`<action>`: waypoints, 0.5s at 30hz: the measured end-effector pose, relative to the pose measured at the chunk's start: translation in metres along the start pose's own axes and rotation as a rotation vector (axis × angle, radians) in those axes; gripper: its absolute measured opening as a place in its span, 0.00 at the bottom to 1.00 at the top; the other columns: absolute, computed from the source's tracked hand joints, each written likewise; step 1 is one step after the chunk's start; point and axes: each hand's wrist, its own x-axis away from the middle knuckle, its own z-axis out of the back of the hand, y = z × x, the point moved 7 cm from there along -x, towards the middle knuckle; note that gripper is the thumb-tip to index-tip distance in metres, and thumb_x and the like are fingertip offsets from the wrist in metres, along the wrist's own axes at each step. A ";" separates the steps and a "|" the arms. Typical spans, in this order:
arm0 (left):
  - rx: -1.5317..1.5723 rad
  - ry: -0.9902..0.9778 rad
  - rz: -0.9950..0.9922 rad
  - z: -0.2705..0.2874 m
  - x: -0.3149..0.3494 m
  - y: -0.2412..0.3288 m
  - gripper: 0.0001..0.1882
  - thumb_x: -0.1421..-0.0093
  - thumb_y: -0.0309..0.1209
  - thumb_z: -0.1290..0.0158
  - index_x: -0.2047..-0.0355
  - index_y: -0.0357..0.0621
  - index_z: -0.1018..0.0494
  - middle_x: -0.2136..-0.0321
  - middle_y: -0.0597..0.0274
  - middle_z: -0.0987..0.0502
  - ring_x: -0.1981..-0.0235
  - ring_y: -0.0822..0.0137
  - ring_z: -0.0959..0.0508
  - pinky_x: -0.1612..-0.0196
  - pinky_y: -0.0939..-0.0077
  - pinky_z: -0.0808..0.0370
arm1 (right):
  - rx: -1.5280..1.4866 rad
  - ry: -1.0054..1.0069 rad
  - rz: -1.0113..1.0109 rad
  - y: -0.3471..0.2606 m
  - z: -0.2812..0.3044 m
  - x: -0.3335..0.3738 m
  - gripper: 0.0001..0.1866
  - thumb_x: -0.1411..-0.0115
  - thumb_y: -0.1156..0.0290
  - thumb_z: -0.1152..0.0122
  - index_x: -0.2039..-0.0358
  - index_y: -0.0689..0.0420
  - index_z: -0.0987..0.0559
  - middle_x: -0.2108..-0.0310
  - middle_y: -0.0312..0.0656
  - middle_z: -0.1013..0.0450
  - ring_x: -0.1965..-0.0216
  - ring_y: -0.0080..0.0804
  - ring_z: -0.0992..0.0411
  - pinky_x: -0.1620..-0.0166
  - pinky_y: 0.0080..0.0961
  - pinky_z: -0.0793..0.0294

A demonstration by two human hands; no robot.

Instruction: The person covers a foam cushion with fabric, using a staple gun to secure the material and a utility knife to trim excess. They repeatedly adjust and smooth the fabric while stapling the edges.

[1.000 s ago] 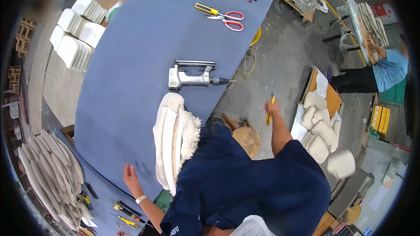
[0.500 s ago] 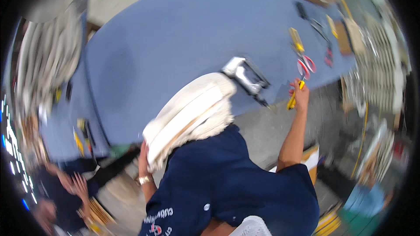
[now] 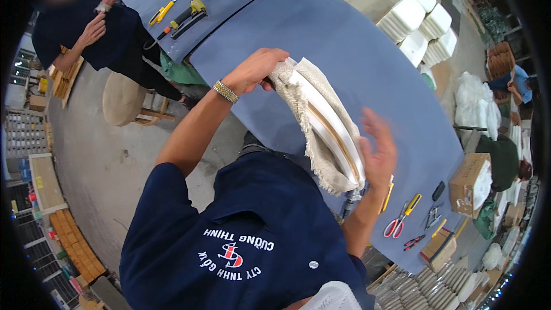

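A curved upholstered chair part is tilted over the near edge of the table. Its beige fabric has frayed edges folded round white padding, and a thin brown strip runs along the middle. My left hand is closed on its far left end, with the fingertips partly hidden behind the fabric. Beside the other end is my right hand, blurred, with its fingers apart and nothing in them. A grey and black tool shows partly below that end. Close to my right wrist lies a slim yellow-handled tool.
Red-handled scissors, a yellow-handled tool and red-handled pliers lie on the blue table. A yellow staple gun lies on the adjoining table. A co-worker stands at the left, near a round padded stool.
My right hand has let go of the yellow-handled tool and moved beside the chair part. The chair part has been raised and turned in my left hand. My view has swung round.
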 end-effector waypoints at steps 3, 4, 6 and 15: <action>-0.091 -0.052 -0.066 -0.009 -0.005 0.014 0.24 0.31 0.45 0.54 0.47 0.37 0.25 0.64 0.61 0.20 0.73 0.73 0.23 0.84 0.79 0.32 | -0.069 0.037 0.043 -0.082 -0.037 -0.045 0.24 0.45 0.66 0.25 0.48 0.57 0.19 0.57 0.47 0.21 0.59 0.39 0.21 0.58 0.34 0.23; -0.085 -0.050 -0.093 -0.012 -0.004 0.020 0.24 0.31 0.45 0.54 0.48 0.37 0.25 0.65 0.61 0.20 0.74 0.72 0.22 0.84 0.78 0.32 | -0.010 0.066 0.078 -0.093 -0.047 -0.051 0.21 0.45 0.66 0.25 0.51 0.57 0.19 0.59 0.46 0.21 0.62 0.40 0.22 0.60 0.34 0.23; -0.074 -0.040 -0.143 -0.017 0.002 0.032 0.23 0.31 0.45 0.54 0.51 0.36 0.25 0.65 0.60 0.20 0.75 0.71 0.22 0.85 0.77 0.32 | 0.101 0.121 0.148 -0.101 -0.065 -0.059 0.16 0.45 0.67 0.25 0.57 0.57 0.18 0.65 0.45 0.22 0.67 0.42 0.23 0.64 0.34 0.24; 0.014 -0.067 -0.149 -0.023 -0.014 0.018 0.23 0.30 0.49 0.52 0.58 0.39 0.24 0.72 0.60 0.20 0.81 0.69 0.22 0.84 0.77 0.30 | 0.072 0.039 0.229 -0.081 -0.101 -0.029 0.09 0.45 0.78 0.29 0.63 0.58 0.18 0.70 0.43 0.23 0.70 0.43 0.25 0.65 0.37 0.27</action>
